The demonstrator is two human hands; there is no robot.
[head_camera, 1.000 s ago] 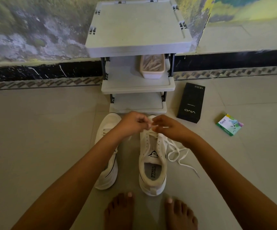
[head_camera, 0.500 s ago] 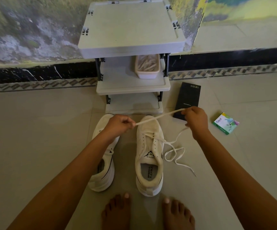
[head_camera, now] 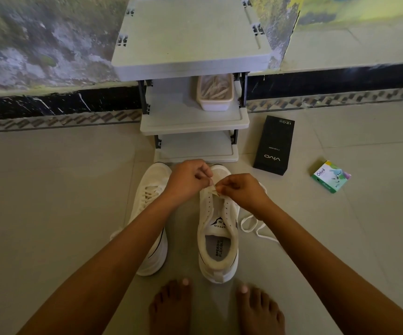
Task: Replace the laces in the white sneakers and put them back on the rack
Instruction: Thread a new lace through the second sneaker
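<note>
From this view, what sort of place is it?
Likely a home, indoors: tiled floor, a small rack against the wall, bare feet, and a phone box lying nearby.

Lace: white flat shoelace (head_camera: 250, 222) runs hidden under the right hand (head_camera: 242, 193) at the grip.
Toe: of the white low sneaker (head_camera: 219, 226), just beyond the grip, half covered.

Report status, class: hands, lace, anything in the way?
Left hand and right hand both pinch the lace above the open-eyelet sneaker. Its tail loose on floor. Tub on middle shelf of rack.
</note>
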